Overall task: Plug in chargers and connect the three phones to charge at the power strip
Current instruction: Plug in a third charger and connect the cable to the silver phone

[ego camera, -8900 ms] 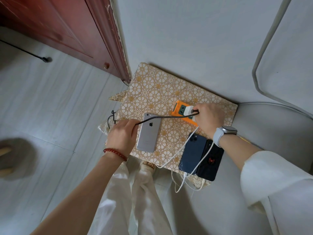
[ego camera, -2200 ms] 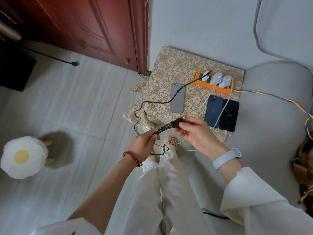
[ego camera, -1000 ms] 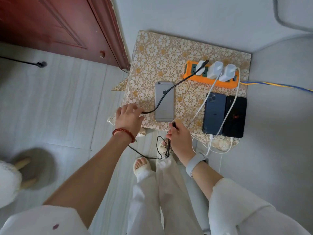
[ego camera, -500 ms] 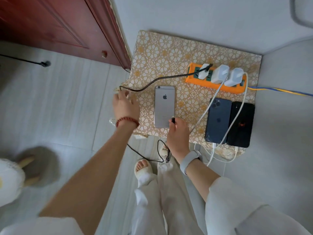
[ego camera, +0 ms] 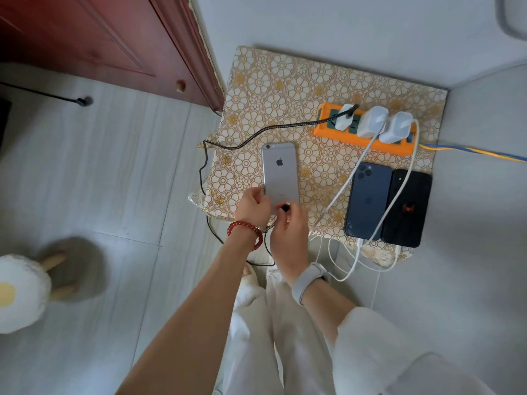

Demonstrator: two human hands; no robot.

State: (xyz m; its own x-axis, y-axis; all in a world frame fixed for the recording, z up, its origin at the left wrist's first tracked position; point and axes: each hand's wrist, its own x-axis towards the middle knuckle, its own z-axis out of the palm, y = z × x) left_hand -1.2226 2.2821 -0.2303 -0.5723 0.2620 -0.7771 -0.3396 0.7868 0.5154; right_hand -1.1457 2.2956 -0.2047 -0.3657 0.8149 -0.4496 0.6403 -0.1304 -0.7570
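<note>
An orange power strip [ego camera: 333,132] lies at the back right of a small table with a gold flower-pattern cloth [ego camera: 285,89]; three white chargers [ego camera: 373,125] are plugged into it. A silver phone [ego camera: 281,172] lies face down mid-table. My left hand [ego camera: 252,205] grips its lower left edge. My right hand [ego camera: 289,229] pinches the black cable's plug [ego camera: 285,207] at the phone's bottom end. The black braided cable [ego camera: 271,129] runs from the left charger and loops off the table's left edge. A blue phone [ego camera: 368,199] and a black phone [ego camera: 406,208] lie to the right with white cables [ego camera: 353,172] plugged in.
A dark red wooden door [ego camera: 99,44] stands at the back left. A fried-egg-shaped stool [ego camera: 20,292] sits on the tiled floor at the left. A blue and yellow cord [ego camera: 470,151] leads right from the strip. White walls border the table behind and to the right.
My left hand let go of the black cable at the table's left edge and moved right onto the silver phone. My right hand brought the plug up to the phone's bottom end.
</note>
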